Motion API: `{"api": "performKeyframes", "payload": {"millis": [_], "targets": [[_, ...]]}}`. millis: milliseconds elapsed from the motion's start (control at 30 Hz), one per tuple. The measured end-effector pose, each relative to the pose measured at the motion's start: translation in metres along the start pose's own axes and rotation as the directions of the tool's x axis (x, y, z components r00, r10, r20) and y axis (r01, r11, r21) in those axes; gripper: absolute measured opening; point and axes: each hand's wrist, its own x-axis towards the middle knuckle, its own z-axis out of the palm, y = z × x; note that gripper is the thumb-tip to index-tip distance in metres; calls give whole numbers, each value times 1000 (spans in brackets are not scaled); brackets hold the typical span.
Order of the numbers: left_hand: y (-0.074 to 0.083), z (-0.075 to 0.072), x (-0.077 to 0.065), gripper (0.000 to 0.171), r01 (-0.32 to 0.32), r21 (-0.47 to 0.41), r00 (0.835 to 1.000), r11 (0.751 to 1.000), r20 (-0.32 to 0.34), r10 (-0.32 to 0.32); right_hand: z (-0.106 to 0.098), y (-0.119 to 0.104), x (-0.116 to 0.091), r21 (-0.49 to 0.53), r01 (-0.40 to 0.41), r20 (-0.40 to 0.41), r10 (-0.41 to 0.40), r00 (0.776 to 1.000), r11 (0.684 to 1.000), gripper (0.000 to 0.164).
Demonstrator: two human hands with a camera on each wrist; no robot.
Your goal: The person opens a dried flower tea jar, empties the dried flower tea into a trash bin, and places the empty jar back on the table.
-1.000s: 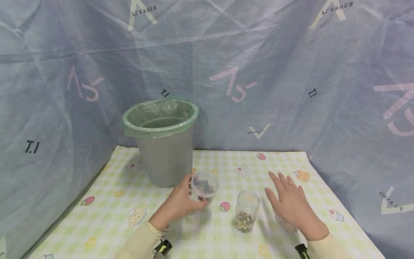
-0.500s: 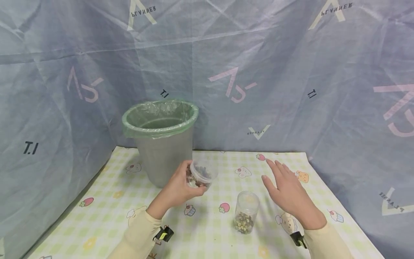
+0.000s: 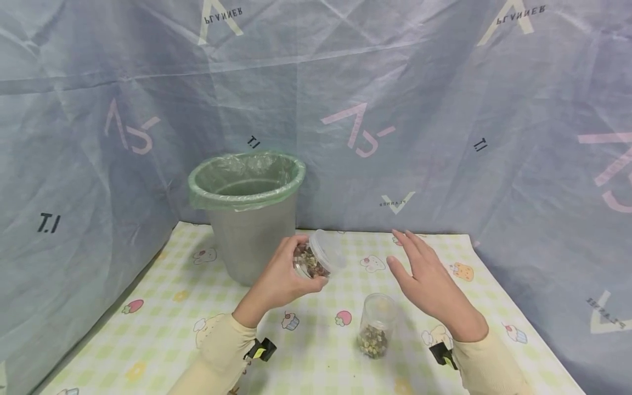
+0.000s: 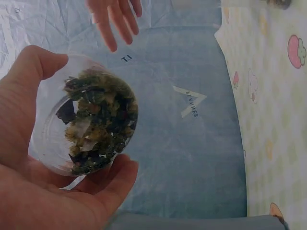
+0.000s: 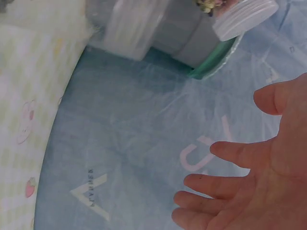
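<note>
My left hand (image 3: 283,276) grips a clear plastic jar (image 4: 88,120) with dried, flower-like pieces, dark and yellowish, inside. In the head view the jar is tilted, its whitish lid end (image 3: 323,251) leaning to the right, and it is held above the table in front of the bin. The right hand (image 3: 432,285) hovers to the right with fingers spread and nothing in it; the right wrist view shows its bare palm (image 5: 268,177). Between the hands a second clear jar (image 3: 377,323) stands upright on the table, its lower part filled with similar dried pieces.
A grey bin (image 3: 254,236) with a green liner (image 3: 247,200) stands at the back left, just behind the left hand. The checked tablecloth (image 3: 316,356) covers the table. A blue-grey curtain (image 3: 424,109) hangs at the back and both sides.
The left hand has raised its jar and tipped it further to the right. My right hand has shifted up and left, nearer the held jar. The standing jar stays in place.
</note>
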Motion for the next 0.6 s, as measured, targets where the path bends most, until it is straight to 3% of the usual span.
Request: {"api": "performKeyframes", "payload": {"millis": [600], "targets": [[17,14,3,86,-99,-81,995,992,-15,98,7,-40,19,182,101,-9,-101,995,978,67]]}}
